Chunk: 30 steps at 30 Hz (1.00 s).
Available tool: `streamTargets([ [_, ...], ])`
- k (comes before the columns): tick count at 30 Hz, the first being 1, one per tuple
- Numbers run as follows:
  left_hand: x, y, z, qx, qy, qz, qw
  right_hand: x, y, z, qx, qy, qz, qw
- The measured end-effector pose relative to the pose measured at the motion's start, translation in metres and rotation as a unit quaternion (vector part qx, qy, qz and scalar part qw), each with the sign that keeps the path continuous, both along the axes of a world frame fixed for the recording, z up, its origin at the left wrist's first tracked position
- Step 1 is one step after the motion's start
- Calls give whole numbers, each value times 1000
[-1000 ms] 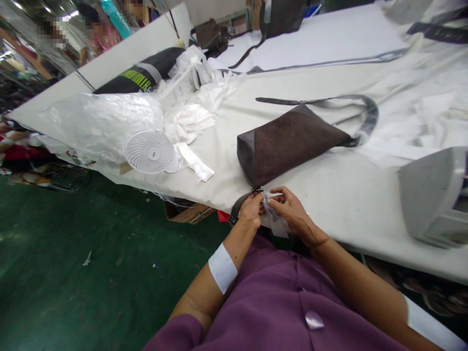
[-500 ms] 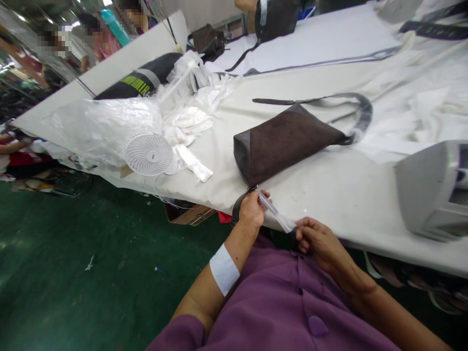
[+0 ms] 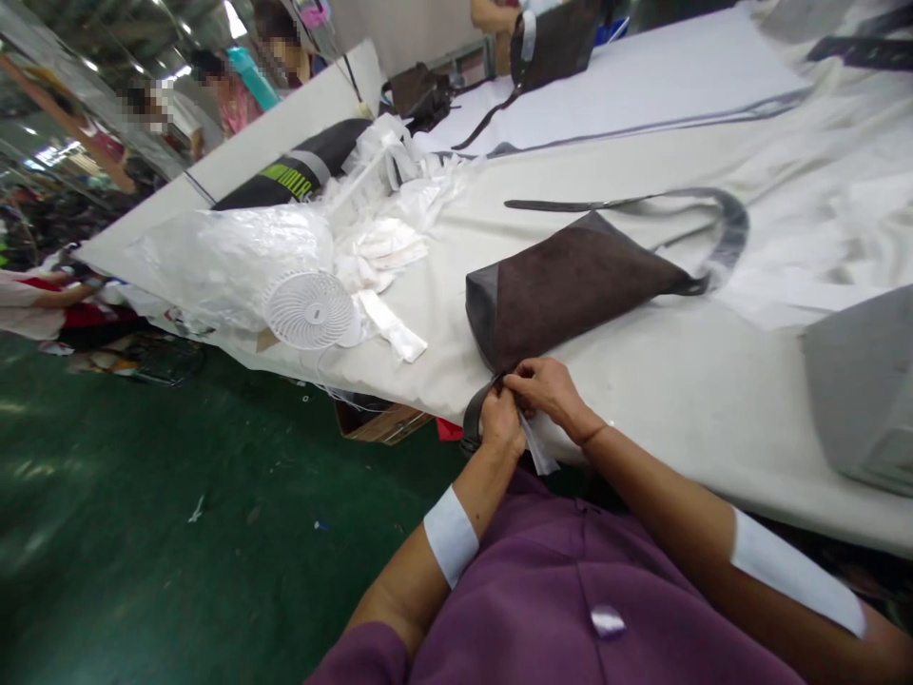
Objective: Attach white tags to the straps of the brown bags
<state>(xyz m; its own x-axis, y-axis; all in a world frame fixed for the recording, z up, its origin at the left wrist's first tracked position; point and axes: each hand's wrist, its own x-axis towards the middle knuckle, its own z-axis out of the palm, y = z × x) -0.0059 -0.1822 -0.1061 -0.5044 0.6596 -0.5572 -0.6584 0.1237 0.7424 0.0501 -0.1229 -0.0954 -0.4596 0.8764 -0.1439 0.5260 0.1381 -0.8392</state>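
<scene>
Fingertips of both hands pinch together at the near corner of the brown bag (image 3: 563, 285): my left hand (image 3: 501, 421) steadies the strap end, my right hand (image 3: 549, 390) nips a small clear plastic sleeve (image 3: 534, 447) against it, hanging over the table (image 3: 677, 400) edge. Bag lies flat, close by. Yellow-green lettering on the black roll (image 3: 300, 171) — unreadable.

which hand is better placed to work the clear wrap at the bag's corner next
Probably the right hand: its fingers sit over the brown bag corner where the clear wrap starts. The left hand is pinching strap end and wrap.
</scene>
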Motion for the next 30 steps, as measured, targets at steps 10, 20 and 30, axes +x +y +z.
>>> streamTargets([
  [10, 1, -4, -5, 63, -46, 58, 995, 3, 9, -11, 169, -70, 86, 979],
  [20, -7, -20, -9, 43, -40, -17, 998, -2, -5, -8, 67, -2, 20, 998],
  [30, -1, -12, -11, 24, 33, -26, 999, 12, 9, -8, 81, -16, 93, 992],
])
